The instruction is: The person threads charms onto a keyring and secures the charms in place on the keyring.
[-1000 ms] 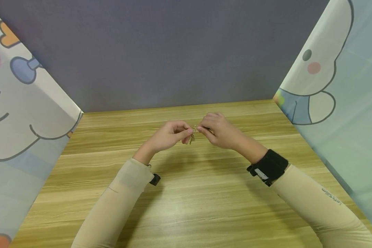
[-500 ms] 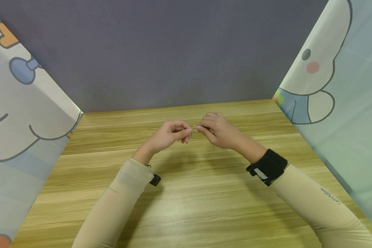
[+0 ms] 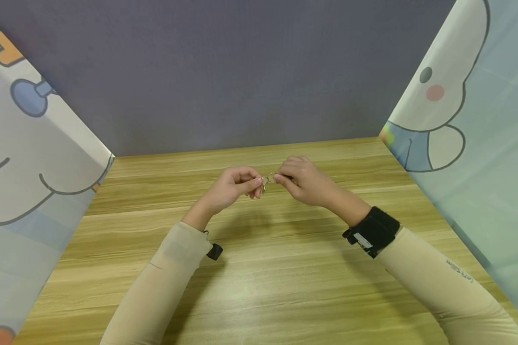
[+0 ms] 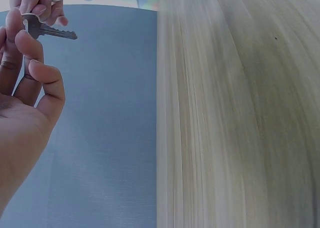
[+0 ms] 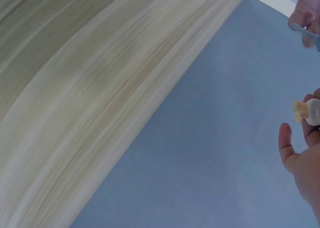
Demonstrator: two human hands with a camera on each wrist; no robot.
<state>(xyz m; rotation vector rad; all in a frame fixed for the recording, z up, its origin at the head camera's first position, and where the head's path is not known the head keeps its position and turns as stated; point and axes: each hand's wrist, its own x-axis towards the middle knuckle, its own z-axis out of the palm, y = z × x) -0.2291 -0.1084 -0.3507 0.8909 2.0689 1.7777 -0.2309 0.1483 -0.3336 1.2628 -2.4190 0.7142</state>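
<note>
Head view: both hands' fingers (image 3: 255, 181) pinch a key (image 3: 264, 183) between them

A light wood-grain worktop (image 3: 259, 268) stretches back to a plain grey-purple back wall (image 3: 224, 72). Cartoon-printed panels stand at both sides: the left panel (image 3: 30, 158) with curved outlines, the right panel (image 3: 466, 120) with a white figure and pink cheek.

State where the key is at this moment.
In the head view the key is held in the air above the middle of the wooden table, pinched between the left hand and the right hand.
</note>
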